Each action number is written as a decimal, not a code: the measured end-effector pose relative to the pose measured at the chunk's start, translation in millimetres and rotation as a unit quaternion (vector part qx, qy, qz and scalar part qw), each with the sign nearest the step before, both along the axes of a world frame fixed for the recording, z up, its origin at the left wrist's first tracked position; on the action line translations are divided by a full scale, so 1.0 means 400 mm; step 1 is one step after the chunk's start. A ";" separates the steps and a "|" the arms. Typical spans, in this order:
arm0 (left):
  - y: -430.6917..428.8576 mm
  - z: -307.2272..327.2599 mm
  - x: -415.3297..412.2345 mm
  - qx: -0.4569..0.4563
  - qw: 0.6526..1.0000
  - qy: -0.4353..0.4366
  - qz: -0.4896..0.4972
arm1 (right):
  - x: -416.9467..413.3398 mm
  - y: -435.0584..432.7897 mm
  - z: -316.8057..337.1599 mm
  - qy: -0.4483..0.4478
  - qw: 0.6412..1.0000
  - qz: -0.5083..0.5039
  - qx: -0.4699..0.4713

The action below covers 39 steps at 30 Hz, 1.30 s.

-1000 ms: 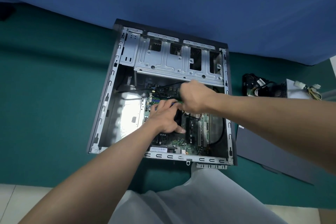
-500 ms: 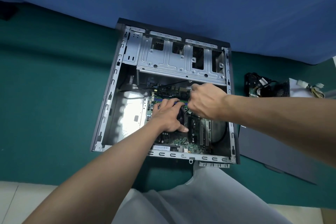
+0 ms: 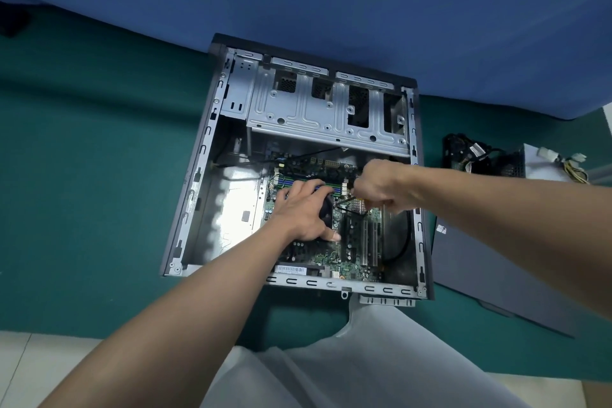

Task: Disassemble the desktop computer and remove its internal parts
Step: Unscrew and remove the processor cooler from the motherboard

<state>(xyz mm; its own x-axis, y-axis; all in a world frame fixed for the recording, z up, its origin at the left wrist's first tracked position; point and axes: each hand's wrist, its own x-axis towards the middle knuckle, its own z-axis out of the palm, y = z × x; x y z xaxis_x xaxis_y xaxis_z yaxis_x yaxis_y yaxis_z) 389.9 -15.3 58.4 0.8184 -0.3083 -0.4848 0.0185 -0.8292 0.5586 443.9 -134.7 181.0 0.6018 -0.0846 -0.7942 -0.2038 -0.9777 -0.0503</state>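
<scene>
Left hand (image 3: 306, 212) grips cooler (image 3: 326, 213) steady at motherboard (image 3: 331, 258) centre; my right hand (image 3: 381, 187), fisted round screwdriver (image 3: 342, 204), sets tip at its corner.

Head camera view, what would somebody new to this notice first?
An open computer case lies flat on the green mat, its circuit board bared. Both hands work inside it: the left hand grips a black fan, the right hand holds a thin tool beside it. Loose cabled parts and a dark panel lie to the right of the case.
</scene>
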 end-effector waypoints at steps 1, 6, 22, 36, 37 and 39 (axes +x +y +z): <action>-0.001 0.001 0.000 0.000 1.000 0.001 -0.001 | -0.004 -0.003 0.000 -0.035 0.994 0.101 -0.028; -0.002 0.005 0.000 0.007 1.000 0.003 -0.005 | -0.025 -0.026 0.017 -0.175 0.787 0.583 -0.101; 0.000 0.001 0.000 -0.001 1.000 0.005 0.001 | -0.012 -0.015 -0.005 0.039 0.998 -0.056 0.004; 0.002 0.003 0.001 0.003 1.000 0.003 -0.003 | -0.007 0.012 0.019 -0.142 0.889 0.435 -0.003; 0.003 0.003 0.001 0.002 1.000 0.003 -0.003 | -0.002 0.012 0.014 -0.125 0.942 0.310 0.017; 0.002 0.004 0.001 -0.001 1.000 0.006 -0.002 | 0.006 0.004 0.003 -0.070 0.996 0.019 0.054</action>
<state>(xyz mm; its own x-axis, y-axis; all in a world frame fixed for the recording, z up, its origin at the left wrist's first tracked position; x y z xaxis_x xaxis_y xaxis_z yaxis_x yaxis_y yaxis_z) 390.3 -14.5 59.9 0.8112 -0.3128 -0.4940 0.0220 -0.8280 0.5603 446.4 -133.3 182.0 0.7079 0.0211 -0.7060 -0.1504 -0.9721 -0.1798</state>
